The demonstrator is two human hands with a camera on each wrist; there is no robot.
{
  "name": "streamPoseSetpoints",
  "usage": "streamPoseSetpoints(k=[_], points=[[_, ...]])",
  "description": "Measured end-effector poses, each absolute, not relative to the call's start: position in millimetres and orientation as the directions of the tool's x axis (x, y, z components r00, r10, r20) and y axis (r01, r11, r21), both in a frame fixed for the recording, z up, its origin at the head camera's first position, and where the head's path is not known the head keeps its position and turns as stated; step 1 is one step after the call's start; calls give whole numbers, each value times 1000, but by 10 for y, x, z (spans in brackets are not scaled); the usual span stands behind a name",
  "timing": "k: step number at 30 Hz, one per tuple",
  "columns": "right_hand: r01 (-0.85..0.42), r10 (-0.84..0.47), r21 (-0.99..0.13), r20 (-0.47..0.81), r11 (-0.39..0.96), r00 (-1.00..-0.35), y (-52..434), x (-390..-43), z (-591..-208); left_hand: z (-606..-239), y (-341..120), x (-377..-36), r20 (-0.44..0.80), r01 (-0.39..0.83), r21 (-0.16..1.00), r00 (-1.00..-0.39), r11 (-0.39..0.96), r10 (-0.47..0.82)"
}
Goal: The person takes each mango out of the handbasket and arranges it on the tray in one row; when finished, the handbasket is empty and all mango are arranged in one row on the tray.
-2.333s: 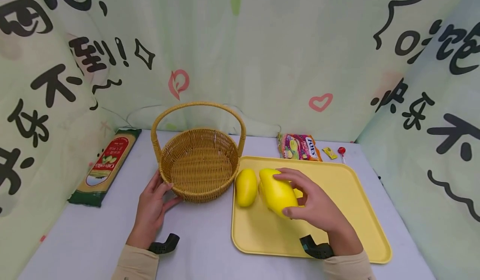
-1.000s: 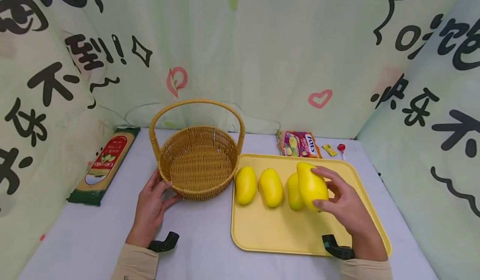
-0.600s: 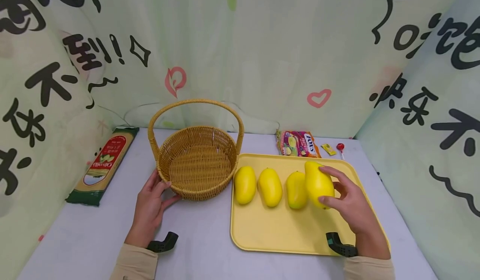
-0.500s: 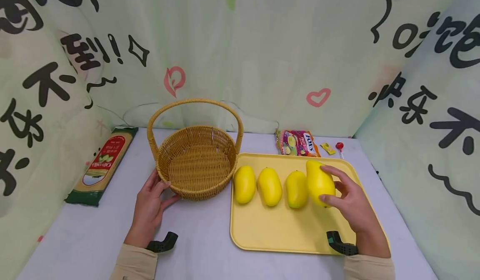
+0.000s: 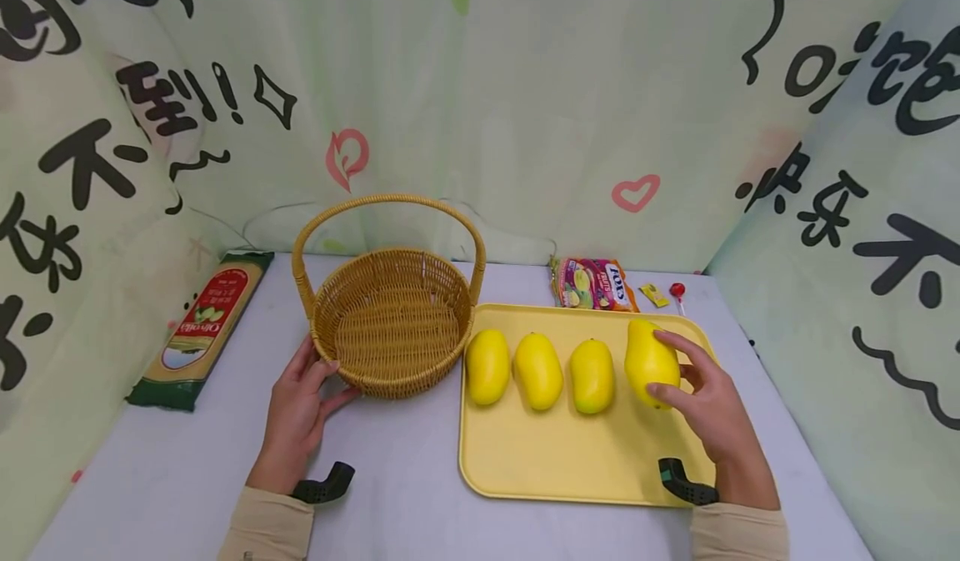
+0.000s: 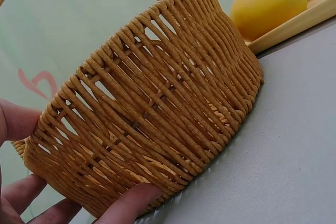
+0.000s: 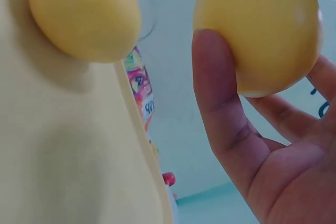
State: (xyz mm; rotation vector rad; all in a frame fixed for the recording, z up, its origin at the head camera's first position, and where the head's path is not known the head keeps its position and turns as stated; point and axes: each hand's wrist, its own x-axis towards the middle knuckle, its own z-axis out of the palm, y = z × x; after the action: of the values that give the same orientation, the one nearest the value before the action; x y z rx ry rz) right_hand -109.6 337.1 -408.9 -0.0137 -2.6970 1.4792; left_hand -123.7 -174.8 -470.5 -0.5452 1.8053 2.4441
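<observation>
Mango number four (image 5: 651, 363), the rightmost of a row, sits at the far right of the yellow tray (image 5: 570, 469), close to the tray's right rim, with the right hand (image 5: 708, 407) curled round it: thumb on its near end, fingers over its far side, as the right wrist view shows (image 7: 257, 32). Three more mangoes (image 5: 538, 370) lie in line to its left, small gaps between them, the leftmost just beside the tray's left edge. The near half of the tray is bare. A wicker basket (image 5: 390, 323) stands on the tabletop (image 5: 405, 494) just beside the tray's far left corner, its handle arched above. The left hand (image 5: 298, 415) rests against the basket's near left wall, fingers relaxed, thumb touching the weave (image 6: 126, 205). A pasta packet (image 5: 201, 328) lies well apart near the left curtain; a sweets bag (image 5: 592, 284) and a lollipop (image 5: 678, 292) lie beyond the tray's far edge.
</observation>
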Motion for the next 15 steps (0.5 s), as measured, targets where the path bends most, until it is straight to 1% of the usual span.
streamPoseSetpoints(k=[15], points=[[97, 133, -791, -20, 604, -991, 3433, -1177, -4234, -4701, -1753, -1228, -314, -253, 914, -937, -318, -157]])
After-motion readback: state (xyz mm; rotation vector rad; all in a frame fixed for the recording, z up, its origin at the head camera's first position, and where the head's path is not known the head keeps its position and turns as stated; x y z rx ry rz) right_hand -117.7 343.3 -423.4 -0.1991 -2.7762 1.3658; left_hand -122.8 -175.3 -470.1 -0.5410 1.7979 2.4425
